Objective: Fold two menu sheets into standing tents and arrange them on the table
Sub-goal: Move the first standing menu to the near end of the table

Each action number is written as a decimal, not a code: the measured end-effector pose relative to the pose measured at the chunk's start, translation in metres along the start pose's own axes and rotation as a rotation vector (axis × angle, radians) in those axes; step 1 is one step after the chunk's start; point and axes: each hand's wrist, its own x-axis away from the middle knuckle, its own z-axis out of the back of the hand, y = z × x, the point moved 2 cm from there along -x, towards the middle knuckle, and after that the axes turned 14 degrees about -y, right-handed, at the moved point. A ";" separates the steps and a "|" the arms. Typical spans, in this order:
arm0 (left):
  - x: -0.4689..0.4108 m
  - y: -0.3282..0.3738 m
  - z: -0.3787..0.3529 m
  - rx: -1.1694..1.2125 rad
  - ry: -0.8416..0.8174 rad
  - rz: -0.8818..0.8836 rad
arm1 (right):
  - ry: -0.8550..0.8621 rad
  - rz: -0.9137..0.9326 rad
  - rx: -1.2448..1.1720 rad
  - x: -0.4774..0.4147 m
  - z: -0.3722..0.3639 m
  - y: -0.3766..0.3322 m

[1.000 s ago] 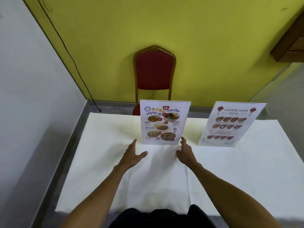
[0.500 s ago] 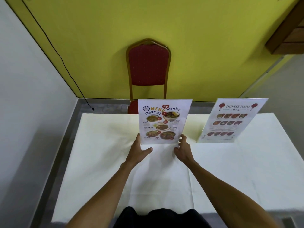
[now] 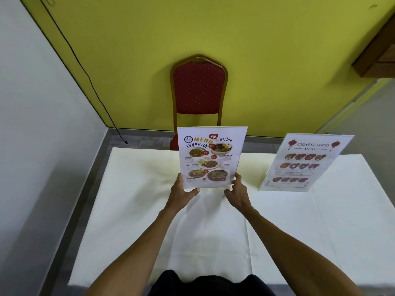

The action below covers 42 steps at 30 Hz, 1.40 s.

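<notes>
— Both hands have closed in on the Thai menu tent (image 3: 210, 157) since a second ago, haven't they?
— Yes. Left hand (image 3: 181, 194) and right hand (image 3: 238, 192) pinch its lower corners, thumbs in front. It stands mid-table (image 3: 132, 199), toward the far edge.
— And the Chinese food menu tent (image 3: 305, 162)?
— Upright near the far right corner, apart.

Red chair (image 3: 198, 88) (gold dotted), yellow wall (image 3: 256, 50).

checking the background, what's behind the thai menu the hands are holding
Behind the Thai menu stands a red chair against the yellow wall. Its back shows; the seat is mostly covered by the menu.
</notes>
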 end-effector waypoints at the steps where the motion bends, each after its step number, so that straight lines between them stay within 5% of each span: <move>1: 0.000 0.001 0.005 0.004 0.012 -0.009 | -0.002 0.014 0.013 -0.003 0.000 -0.006; 21: 0.052 -0.039 0.154 0.136 0.344 -0.058 | -0.235 0.235 0.200 -0.082 -0.118 -0.121; 42: 0.025 -0.064 0.206 0.183 0.436 0.000 | -0.352 0.245 0.206 -0.142 -0.165 -0.152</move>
